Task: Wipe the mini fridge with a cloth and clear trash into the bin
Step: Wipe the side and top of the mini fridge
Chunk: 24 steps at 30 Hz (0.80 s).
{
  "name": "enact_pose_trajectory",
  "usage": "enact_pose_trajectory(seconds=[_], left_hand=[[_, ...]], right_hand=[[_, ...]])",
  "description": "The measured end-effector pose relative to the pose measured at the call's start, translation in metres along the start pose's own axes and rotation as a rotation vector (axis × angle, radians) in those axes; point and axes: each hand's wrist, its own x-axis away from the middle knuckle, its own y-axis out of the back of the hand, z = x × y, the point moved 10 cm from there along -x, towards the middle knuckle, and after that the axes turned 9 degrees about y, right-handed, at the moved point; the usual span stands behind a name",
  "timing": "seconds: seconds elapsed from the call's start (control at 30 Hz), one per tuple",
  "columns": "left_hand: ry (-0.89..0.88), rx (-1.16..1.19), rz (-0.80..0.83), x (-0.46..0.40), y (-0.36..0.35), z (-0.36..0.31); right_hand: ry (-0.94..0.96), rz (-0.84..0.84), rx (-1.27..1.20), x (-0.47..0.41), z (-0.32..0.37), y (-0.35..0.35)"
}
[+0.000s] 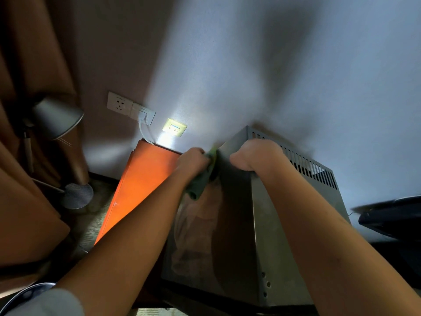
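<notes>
- Wall [296,65]: pale, behind both hands, shadowed.
- Fridge [284,224]: grey metal box with a vented panel beyond the right fingers; its dark side faces left, under the cloth.
- Orange panel [141,185]: left of the left hand, lit by a wall light.
- Lamp [57,117]: far left, well apart from either hand.
- Right hand [257,156]: fingers curled over the fridge's top corner, gripping it, likely to steady it.
- Left hand [193,160]: fingers clenched round the cloth, pressing it to the fridge's side edge.
- Cloth [200,181]: green, bunched, hanging below the left fingers.
- Step: wiping the fridge's side. Next likely calls for dragging the cloth down that face with steady pressure; no trash or bin shows.
</notes>
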Motion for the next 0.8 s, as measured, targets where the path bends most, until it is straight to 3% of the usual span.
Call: enact_pose_trajectory(seconds=[0.13,0.3,0.47,0.6,0.67,0.8], left_hand=[[-0.03,-0.096,0.064,0.008,-0.01,0.017],[-0.153,0.358,0.069,0.01,0.015,-0.032],[-0.053,0.107,-0.023,-0.009,0.006,-0.016],[0.008,-0.2,0.021,-0.008,-0.013,0.021],[-0.035,-0.202,0.038,-0.002,-0.013,0.014],[-0.111,0.074,0.021,-0.004,0.005,-0.014]], right_hand=[[-0.019,0.011,0.028,0.0,0.002,0.001],[-0.024,0.008,0.047,-0.001,0.005,0.004],[-0.009,-0.028,0.07,0.004,0.006,0.009],[-0.001,-0.031,0.087,0.005,0.006,0.007],[-0.008,-0.033,0.096,0.005,0.007,0.008],[-0.015,-0.016,0.124,0.006,0.009,0.009]])
